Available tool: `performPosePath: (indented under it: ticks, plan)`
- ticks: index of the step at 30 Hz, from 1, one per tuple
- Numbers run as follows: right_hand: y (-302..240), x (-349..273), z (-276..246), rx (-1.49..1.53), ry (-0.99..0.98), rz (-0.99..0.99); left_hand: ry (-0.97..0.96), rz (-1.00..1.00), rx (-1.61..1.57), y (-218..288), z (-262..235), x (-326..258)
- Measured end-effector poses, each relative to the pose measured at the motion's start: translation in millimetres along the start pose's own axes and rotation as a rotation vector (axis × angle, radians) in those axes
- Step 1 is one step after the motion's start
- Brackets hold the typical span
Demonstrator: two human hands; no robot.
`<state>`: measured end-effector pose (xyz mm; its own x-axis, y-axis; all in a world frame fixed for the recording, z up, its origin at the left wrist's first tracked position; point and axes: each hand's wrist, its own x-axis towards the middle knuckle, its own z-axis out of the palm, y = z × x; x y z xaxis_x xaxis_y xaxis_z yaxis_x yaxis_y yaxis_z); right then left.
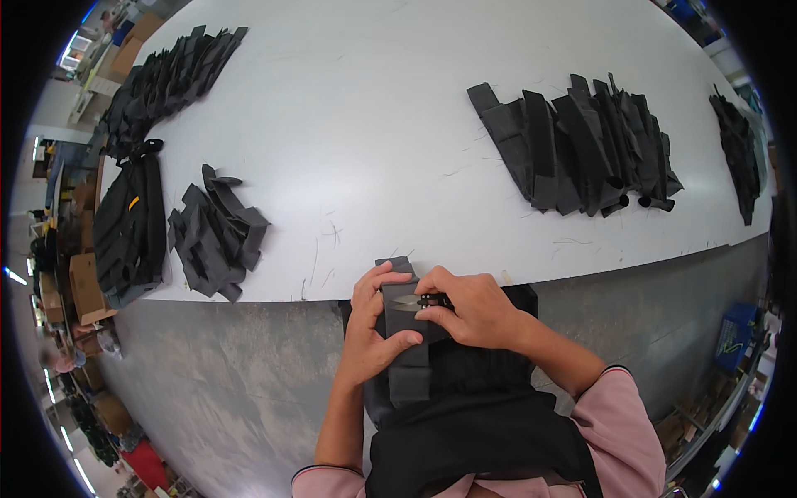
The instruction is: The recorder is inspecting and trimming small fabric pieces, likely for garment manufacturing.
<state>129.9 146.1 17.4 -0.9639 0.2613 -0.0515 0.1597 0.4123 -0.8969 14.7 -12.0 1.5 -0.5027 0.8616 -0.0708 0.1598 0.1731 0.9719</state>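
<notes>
My left hand [372,330] grips a folded black fabric strip [407,353] at the near edge of the white table [365,124]. The strip hangs down past the table edge over my dark apron. My right hand [469,309] holds small thread snips [419,302], their silver blades lying across the strip just above my left thumb. Both hands touch the strip and nearly meet each other.
A row of black fabric strips [581,149] lies at the right of the table. A smaller pile [217,232] sits at the left, a bundled stack [129,228] beside it, a long row [170,79] at the far left, another pile [737,153] at the far right. Cardboard boxes [83,286] stand on the floor.
</notes>
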Motion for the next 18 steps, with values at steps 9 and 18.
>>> performPosePath:
  ticks: [9, 18]
  plan:
    - [3, -5, 9, -0.076, 0.036, 0.025, -0.055, 0.016, 0.114, -4, -3, -1]
    - [16, -20, 21, 0.375, 0.206, 0.157, 0.235, -0.134, -0.142, -4, 4, 6]
